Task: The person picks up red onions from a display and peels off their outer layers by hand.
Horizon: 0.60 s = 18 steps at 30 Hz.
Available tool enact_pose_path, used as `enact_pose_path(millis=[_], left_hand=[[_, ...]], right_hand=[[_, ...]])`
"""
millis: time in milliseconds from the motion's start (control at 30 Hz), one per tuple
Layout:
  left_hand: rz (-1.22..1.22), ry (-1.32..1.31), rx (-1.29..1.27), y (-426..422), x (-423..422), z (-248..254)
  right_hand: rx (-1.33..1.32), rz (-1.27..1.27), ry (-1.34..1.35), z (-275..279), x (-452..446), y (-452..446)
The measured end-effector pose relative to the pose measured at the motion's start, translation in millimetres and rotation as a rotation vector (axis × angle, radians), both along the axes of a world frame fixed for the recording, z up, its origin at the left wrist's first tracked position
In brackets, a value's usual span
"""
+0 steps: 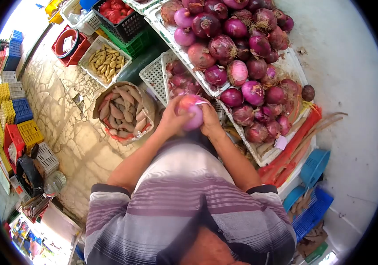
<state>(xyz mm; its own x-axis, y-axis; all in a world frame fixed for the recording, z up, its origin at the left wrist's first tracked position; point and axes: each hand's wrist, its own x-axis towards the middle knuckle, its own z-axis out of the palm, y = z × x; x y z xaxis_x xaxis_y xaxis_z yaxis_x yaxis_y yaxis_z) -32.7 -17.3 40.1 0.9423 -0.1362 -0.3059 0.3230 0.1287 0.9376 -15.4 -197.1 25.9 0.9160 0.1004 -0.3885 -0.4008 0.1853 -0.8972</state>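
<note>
A red onion (193, 119) is held in front of my chest, smooth pale purple on its lower side and redder near the top. Around its left side curls my left hand (172, 116), fingers closed on it and slightly blurred. My right hand (209, 117) grips the onion's right side, with its fingers bent at a whitish flap of skin (201, 102). Just beyond my hands sits a white crate of red onions (183, 84), partly hidden by them. To the right, a large heap of red onions (237, 73) fills white trays (215, 92).
A sack of sweet potatoes (125, 112) stands on the stone floor to the left. Behind it is a white crate of small yellowish tubers (106, 62). Red strips (292, 148) lie beside the onion heap, near a blue basket (315, 168). Stacked crates (30, 132) line the far left.
</note>
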Motion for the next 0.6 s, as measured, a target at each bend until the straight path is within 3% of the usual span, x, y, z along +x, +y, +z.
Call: enact_pose_path(millis=[100,200,267,300,400,533,600], left_hand=[[0.024,-0.014,0.058,1.9,-0.9,-9.2],[0.070,-0.085,0.060,-2.0,6.7,-7.1],[0.157,-0.120,-0.008,-5.2,11.5,-11.4],[0.172,0.000,-0.164,-4.1,12.1,4.0],[0.202,0.044,-0.309,-2.4,12.7,5.3],[0.250,0.045,-0.348,-2.7,10.5,6.8],[0.254,-0.023,-0.196,-1.5,14.4,-1.8]], right_hand=[[-0.306,0.119,-0.221,-10.0,-2.5,6.5],[-0.283,-0.111,-0.199,9.1,-4.1,19.5],[-0.416,-0.205,-0.274,31.8,-2.5,27.0],[-0.282,-0.203,-0.218,46.7,1.9,35.4],[-0.349,-0.214,-0.316,31.8,-2.4,36.6],[-0.442,-0.100,-0.386,28.5,-3.2,33.0],[-0.410,-0.064,-0.381,31.7,-0.7,28.9]])
